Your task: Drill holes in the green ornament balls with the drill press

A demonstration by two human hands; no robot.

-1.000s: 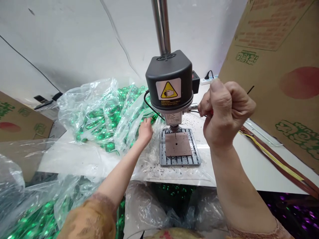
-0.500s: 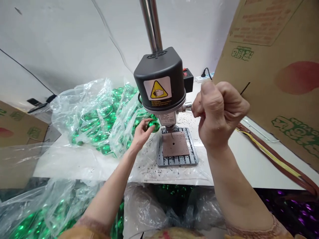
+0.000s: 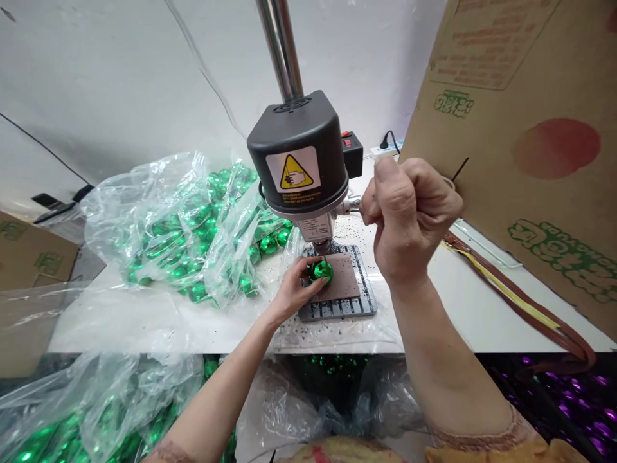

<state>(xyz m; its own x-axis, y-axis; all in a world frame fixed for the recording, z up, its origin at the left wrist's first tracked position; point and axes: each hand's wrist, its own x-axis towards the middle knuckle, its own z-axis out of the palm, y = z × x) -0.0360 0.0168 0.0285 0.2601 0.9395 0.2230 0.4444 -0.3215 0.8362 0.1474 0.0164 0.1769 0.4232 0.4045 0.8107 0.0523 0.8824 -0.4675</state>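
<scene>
My left hand (image 3: 295,287) grips a shiny green ball (image 3: 321,272) between thumb and fingers. The ball is over a pinkish-brown square board (image 3: 343,278) on the slotted metal base (image 3: 364,302) of a small bench drill press, directly below its chuck (image 3: 322,246). The ball hides the drill tip, so contact cannot be told. My right hand (image 3: 409,215) is closed in a fist at the lever on the right side of the black drill head (image 3: 299,154); the fingers cover most of the lever.
Clear plastic bags of green balls (image 3: 193,231) lie on the white table (image 3: 216,328) to the left. Cardboard boxes (image 3: 520,154) flank both sides. A brown and yellow strap bundle (image 3: 520,292) lies at right. Dark shavings litter the base. More green balls (image 3: 43,444) and purple ones (image 3: 583,399) sit below.
My left hand has carried the green ball right and toward me, from beside the drill press to under the chuck. My right hand stays at the lever. The view has shifted slightly.
</scene>
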